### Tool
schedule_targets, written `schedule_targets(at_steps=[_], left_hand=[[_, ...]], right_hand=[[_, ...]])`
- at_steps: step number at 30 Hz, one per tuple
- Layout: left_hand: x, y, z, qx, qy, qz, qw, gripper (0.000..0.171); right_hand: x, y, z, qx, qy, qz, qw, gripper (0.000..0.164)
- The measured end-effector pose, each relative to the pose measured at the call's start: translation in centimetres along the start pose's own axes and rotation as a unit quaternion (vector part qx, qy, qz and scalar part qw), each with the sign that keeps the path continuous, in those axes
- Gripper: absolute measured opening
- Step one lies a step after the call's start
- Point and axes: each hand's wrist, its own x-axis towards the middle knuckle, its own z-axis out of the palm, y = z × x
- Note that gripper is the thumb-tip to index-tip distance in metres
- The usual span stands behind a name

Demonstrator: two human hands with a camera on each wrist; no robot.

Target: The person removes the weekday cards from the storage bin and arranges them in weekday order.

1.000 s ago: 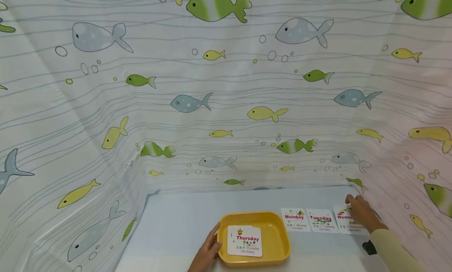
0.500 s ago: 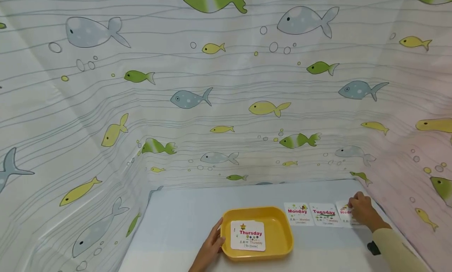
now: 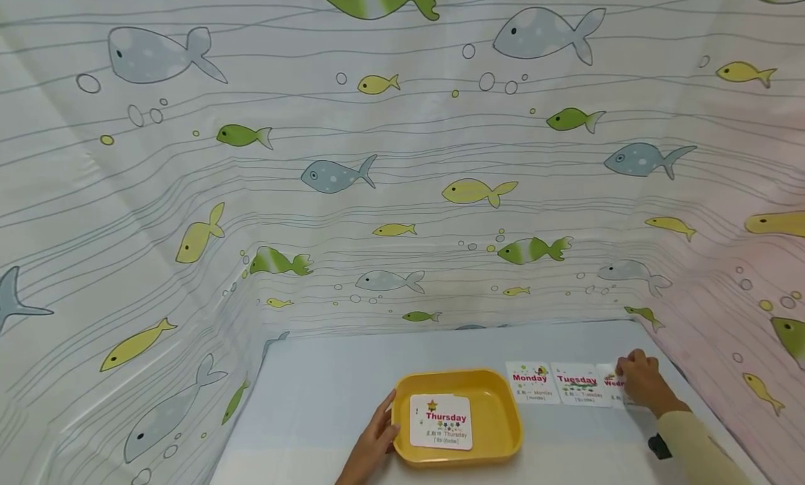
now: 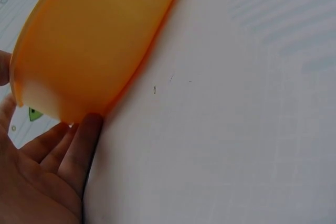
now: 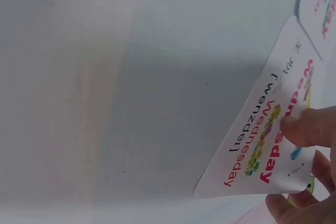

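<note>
A yellow plastic tray [image 3: 497, 425] stands on the table, with a white "Thursday" card [image 3: 440, 422] lying at its left side. My left hand [image 3: 374, 436] grips the tray's left wall, thumb at the rim and fingers low on the outside. Right of the tray, a "Monday" card [image 3: 533, 384] and a "Tuesday" card [image 3: 580, 385] lie in a row. At the row's right end, my right hand [image 3: 644, 384] holds the "Wednesday" card [image 5: 262, 140]. In the right wrist view the thumb presses on its face while fingers lie at its far edge. My hand covers part of its print.
The white table [image 3: 314, 401] has a fish-patterned sheet [image 3: 402, 212] rising behind it and at both sides. Near the right sleeve [image 3: 698, 443] a small black object [image 3: 659, 446] shows at the wrist.
My right hand has come down over the Wednesday card and shifted it slightly left toward Tuesday. The left hand keeps its grip on the tray. The head view has tilted a little.
</note>
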Motion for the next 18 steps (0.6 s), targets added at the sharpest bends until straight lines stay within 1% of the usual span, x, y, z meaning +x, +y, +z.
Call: schedule_targets(at_steps=[3, 6, 10, 13, 18], left_hand=[[-0.14, -0.04, 0.01, -0.003, -0.005, -0.004, 1.0, 0.064], [-0.27, -0.08, 0.06, -0.003, -0.004, -0.011, 0.9999, 0.065], [-0.34, -0.04, 0.07, 0.002, 0.003, -0.016, 0.9999, 0.065], [-0.26, -0.07, -0.08, -0.001, 0.0, -0.007, 1.0, 0.064], [-0.06, -0.15, -0.24, -0.008, -0.006, 0.008, 0.9999, 0.064]], right_hand=[[-0.41, 0.14, -0.16, 0.007, -0.018, 0.004, 1.0, 0.011], [-0.7, 0.38, -0.3, 0.009, -0.037, 0.007, 0.999, 0.013], [-0.64, 0.52, -0.37, 0.013, -0.066, 0.026, 0.997, 0.016], [-0.4, 0.44, -0.4, 0.018, -0.078, 0.04, 0.996, 0.018], [-0.1, 0.29, -0.51, 0.035, -0.088, 0.059, 0.994, 0.021]])
